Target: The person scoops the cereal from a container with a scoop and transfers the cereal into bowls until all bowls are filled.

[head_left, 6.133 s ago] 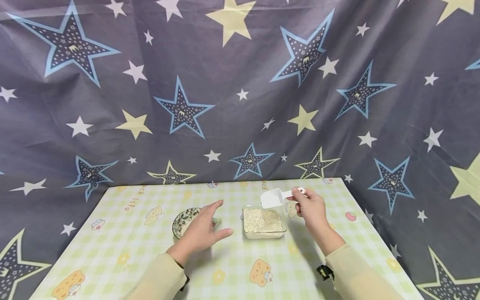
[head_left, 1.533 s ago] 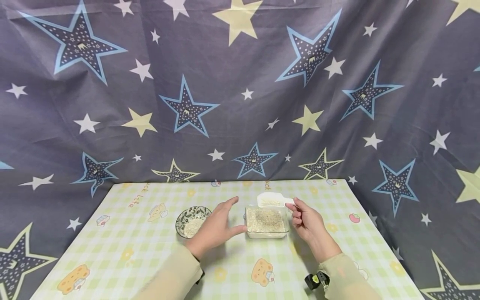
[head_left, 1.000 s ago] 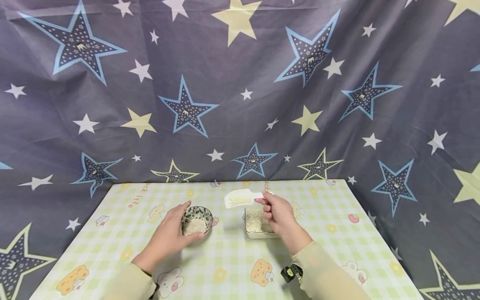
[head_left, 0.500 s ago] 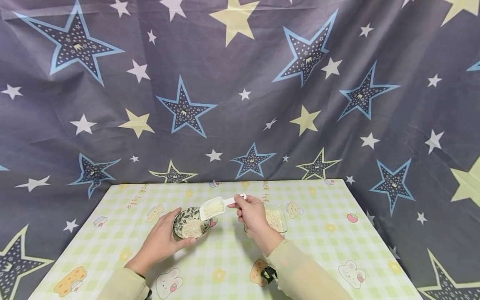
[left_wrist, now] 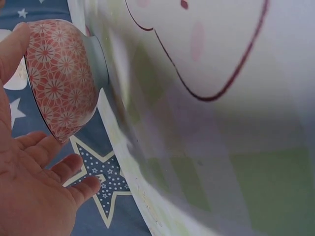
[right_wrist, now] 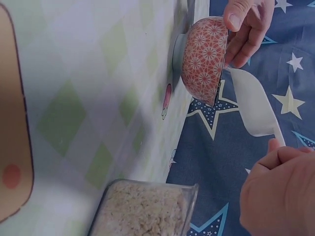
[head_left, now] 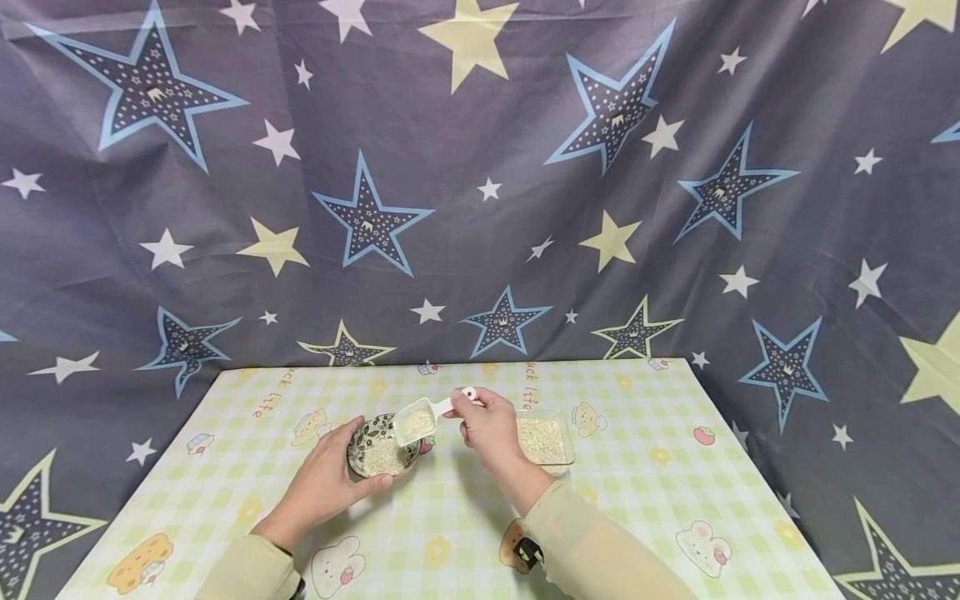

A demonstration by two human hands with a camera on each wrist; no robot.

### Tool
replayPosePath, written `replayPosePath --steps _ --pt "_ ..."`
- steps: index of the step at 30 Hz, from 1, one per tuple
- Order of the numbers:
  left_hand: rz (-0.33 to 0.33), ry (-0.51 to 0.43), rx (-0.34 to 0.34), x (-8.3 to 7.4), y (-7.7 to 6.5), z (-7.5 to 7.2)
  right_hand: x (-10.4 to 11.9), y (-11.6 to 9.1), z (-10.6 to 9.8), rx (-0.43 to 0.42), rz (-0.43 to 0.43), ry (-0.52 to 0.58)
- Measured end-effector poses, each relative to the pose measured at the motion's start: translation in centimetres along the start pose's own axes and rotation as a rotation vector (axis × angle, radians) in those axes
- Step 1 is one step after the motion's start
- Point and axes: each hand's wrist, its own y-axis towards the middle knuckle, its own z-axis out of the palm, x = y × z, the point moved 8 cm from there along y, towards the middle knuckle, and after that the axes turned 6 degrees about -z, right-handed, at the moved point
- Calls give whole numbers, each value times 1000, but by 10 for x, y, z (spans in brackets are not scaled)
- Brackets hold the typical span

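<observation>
My left hand [head_left: 324, 477] steadies a patterned bowl [head_left: 365, 433] on the table, thumb on the near rim and fingers round the far side. From the left wrist view, the bowl [left_wrist: 61, 73] is red with white flowers outside. Pale flakes like oats [head_left: 383, 457] lie inside. A white scoop [head_left: 415, 423] bearing more flakes is pinched by its handle in my right hand [head_left: 491, 429]. Its lip tilts down over the bowl's right rim. Right of the bowl stands a rectangular glass container [head_left: 572, 454] of flakes, partly hidden by my right hand.
A green-checked cloth with cartoon prints covers the table [head_left: 438, 517]. A star-patterned curtain [head_left: 480, 250] hangs behind and at both sides of it.
From above the glass container, my right hand has carried the scoop left to the bowl, tilting it lately. My left hand has moved left and taken hold of the bowl.
</observation>
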Motion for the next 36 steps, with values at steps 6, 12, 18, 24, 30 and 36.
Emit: replayPosePath --steps 6,12,18,24,30,36 --pt "-8 -6 0 0 0 0 3 -3 5 33 -28 -13" --pt "-11 -4 3 0 0 -1 7 -6 8 61 -55 -28" --pt "-17 -4 13 -1 0 -1 9 -6 10 82 -81 -39" --pt "-29 -3 20 0 0 0 11 -8 13 105 -123 -65" --pt "-17 -7 4 -2 0 0 18 -12 17 162 -215 -155" --pt "-9 -8 -6 -3 -1 -1 23 -21 26 276 -379 -305"
